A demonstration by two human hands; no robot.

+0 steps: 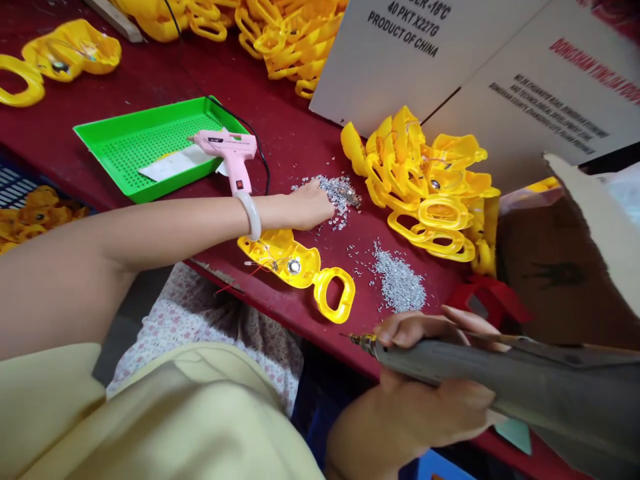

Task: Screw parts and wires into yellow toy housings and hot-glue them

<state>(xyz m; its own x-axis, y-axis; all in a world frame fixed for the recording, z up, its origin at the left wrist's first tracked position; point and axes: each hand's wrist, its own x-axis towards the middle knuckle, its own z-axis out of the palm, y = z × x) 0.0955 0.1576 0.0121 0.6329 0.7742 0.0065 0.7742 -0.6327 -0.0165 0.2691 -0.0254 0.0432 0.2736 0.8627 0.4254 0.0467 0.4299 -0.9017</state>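
Observation:
My left hand [311, 204], with a pale bangle [249, 215] on its wrist, is down at a scattered heap of small silvery pieces [345, 193]. Its fingers are curled, and their tips are hidden. Below that wrist lies a yellow plastic half shell [300, 265] with a ring-shaped end, thin wires and a round metal part inside. In my right hand [430, 400] is a grey electric screwdriver [450, 363], gripped around its body, its thin bit pointing left over the table edge. A pile of small screws [400, 280] lies just beyond the screwdriver.
A pink glue gun [233, 153] rests against a green tray [145, 189] holding a white sheet. More yellow shells [425, 180] are heaped before a white carton [450, 47]. An opened cardboard box [555, 267] and a red piece [493, 297] stand at right.

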